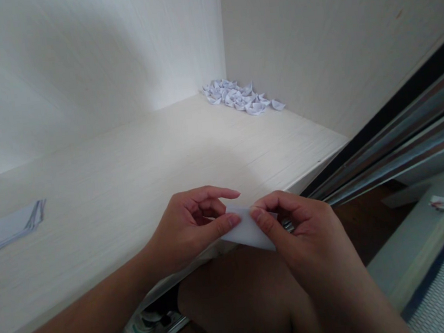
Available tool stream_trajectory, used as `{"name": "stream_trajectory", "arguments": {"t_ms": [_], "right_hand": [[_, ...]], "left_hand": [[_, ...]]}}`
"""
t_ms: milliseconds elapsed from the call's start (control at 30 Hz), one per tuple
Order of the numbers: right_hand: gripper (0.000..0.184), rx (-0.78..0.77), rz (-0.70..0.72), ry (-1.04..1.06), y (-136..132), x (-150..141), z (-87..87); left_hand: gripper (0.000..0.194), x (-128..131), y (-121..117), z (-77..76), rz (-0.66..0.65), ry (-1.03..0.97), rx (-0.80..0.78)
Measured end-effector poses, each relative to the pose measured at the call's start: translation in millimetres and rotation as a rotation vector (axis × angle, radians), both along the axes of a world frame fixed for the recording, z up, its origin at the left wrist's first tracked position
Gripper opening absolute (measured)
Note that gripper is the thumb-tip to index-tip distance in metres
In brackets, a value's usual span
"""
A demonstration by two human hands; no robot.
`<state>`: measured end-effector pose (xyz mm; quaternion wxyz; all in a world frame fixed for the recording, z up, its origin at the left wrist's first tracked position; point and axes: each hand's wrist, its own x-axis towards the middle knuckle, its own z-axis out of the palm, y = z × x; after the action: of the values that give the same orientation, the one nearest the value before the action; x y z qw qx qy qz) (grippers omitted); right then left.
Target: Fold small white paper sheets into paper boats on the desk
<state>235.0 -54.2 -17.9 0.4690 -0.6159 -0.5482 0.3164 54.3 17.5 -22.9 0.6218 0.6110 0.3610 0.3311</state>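
Note:
Both hands pinch a small folded piece of white paper (247, 231) just past the front edge of a pale wooden shelf (127, 165). My left hand (190, 224) grips its left side between thumb and fingers. My right hand (298, 224) holds its right side, thumb on top. The paper looks like a flat triangle; part of it is hidden behind my fingers.
A heap of several small folded white paper boats (239, 97) lies in the far corner of the shelf. A stack of white paper sheets (10, 226) rests at the left edge. Sliding-door rails (400, 139) run along the right. My knee (234, 296) is below.

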Motion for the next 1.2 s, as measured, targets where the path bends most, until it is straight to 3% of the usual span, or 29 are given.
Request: {"name": "stream_trajectory", "arguments": {"t_ms": [167, 333, 700, 833, 1033, 1200], "right_hand": [[0.020, -0.006, -0.026, 0.035, 2, 3, 0.5], [0.019, -0.006, -0.006, 0.047, 0, -3, -0.3], [0.016, 0.052, -0.062, -0.050, -2, -9, -3.2], [0.015, 0.097, -0.097, -0.066, -3, -9, -3.6], [0.016, 0.081, -0.162, -0.030, -1, -9, -2.5], [0.013, 0.084, -0.247, 0.036, 0, -8, -3.2]], "left_hand": [[0.033, -1, 1, 0.4, -0.037, 0.007, -0.085], [0.037, -1, 0, 0.1, -0.071, 0.070, -0.064], [0.051, -1, 0, -1.1, -0.130, 0.084, -0.166], [0.047, -1, 2, -2.8, -0.132, 0.058, -0.192], [0.024, 1, 3, 2.4, -0.143, 0.059, -0.204], [0.032, 3, 3, 3.4, -0.070, 0.017, -0.236]]}}
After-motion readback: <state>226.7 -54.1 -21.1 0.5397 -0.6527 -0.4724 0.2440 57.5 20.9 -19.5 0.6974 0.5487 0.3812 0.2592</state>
